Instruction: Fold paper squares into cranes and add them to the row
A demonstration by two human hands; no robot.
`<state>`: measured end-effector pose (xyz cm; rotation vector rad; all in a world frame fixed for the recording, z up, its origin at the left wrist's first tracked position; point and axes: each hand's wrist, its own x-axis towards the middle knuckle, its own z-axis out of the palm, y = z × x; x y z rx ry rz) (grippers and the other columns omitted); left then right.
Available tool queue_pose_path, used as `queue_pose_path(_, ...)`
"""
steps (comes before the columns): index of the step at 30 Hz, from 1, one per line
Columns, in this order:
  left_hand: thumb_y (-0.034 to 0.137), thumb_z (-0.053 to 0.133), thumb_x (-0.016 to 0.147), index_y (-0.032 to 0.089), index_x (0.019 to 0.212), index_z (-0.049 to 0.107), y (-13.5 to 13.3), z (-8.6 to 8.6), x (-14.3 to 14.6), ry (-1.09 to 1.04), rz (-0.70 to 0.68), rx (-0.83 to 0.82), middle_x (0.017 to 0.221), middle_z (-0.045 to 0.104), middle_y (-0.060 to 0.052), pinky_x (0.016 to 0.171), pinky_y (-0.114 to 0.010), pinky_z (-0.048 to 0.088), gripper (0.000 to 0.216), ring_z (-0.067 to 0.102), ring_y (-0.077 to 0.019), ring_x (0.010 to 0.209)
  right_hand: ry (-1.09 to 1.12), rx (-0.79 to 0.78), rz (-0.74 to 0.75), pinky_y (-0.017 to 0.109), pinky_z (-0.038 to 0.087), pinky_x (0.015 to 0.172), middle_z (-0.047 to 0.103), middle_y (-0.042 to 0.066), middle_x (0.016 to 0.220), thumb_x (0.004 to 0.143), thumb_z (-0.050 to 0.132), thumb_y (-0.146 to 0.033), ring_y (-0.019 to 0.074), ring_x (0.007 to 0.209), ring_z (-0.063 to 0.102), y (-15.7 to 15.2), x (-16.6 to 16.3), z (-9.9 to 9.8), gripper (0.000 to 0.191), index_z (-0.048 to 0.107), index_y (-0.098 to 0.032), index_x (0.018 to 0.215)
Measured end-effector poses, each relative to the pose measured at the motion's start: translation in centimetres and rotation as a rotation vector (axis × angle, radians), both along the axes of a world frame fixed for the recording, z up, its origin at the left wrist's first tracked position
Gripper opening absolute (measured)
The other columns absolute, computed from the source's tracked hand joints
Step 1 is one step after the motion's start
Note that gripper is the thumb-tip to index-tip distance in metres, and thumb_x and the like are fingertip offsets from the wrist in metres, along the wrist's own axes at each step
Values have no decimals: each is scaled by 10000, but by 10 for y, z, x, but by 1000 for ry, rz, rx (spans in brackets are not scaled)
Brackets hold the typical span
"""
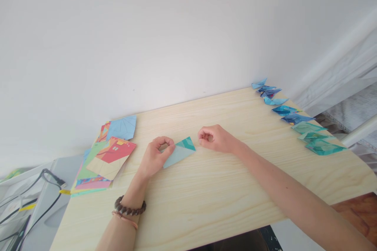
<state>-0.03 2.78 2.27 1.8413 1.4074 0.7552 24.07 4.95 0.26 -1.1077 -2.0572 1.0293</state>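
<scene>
A folded piece of teal and pale blue origami paper [180, 153] lies near the middle of the wooden table. My left hand [158, 154] pinches its left end between thumb and fingers; a beaded bracelet is on that wrist. To the right of the paper, a small gap away, my right hand [216, 138] is curled with thumb and fingertips together. Whether anything tiny sits between those fingertips I cannot make out.
A pile of coloured paper sheets [113, 159] lies at the table's left, with a creased blue sheet [122, 127] behind. Several folded blue and green paper pieces [294, 119] line the right edge. Cables [53, 180] hang beside the left edge. A white wall [176, 47] stands behind.
</scene>
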Motion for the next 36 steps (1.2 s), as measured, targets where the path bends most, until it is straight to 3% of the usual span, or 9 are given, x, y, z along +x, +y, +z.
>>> queue_pose_path(4,302,521,795,160,750,575,-1,-1,5,59,-67,-2,754,612,-25,651,-254,405,158,544,-159,750,32,-5,14,219,435,634,641,23,783,815,505,-334,109,679,564,-4,-7,2,211,605,-171,903)
queue_pose_path(14,254,514,787,176,743,567,1,-2,3,141,-112,48,790,617,-16,876,-353,346,104,532,-169,819,28,-23,70,184,398,542,610,-2,676,780,489,-217,84,582,515,-8,-16,2,133,608,-158,791)
queue_pose_path(26,302,466,795,167,796,565,6,-2,-18,172,-35,-3,813,623,-35,774,-319,435,168,558,-199,855,49,-46,-50,187,401,535,614,-2,641,718,522,-189,90,568,531,7,12,4,89,600,-151,698)
queue_pose_path(31,324,473,812,165,883,584,2,1,-5,88,-83,9,874,636,-45,752,-294,444,207,568,-190,855,30,-36,15,193,412,548,610,-6,627,734,515,-192,91,565,535,-1,0,3,102,610,-155,731)
queue_pose_path(36,309,520,802,169,826,588,-1,-2,5,101,-120,6,838,634,-36,696,-259,431,158,570,-167,813,39,-6,52,191,413,549,618,-2,654,762,523,-215,87,573,534,-11,-16,1,103,611,-162,770)
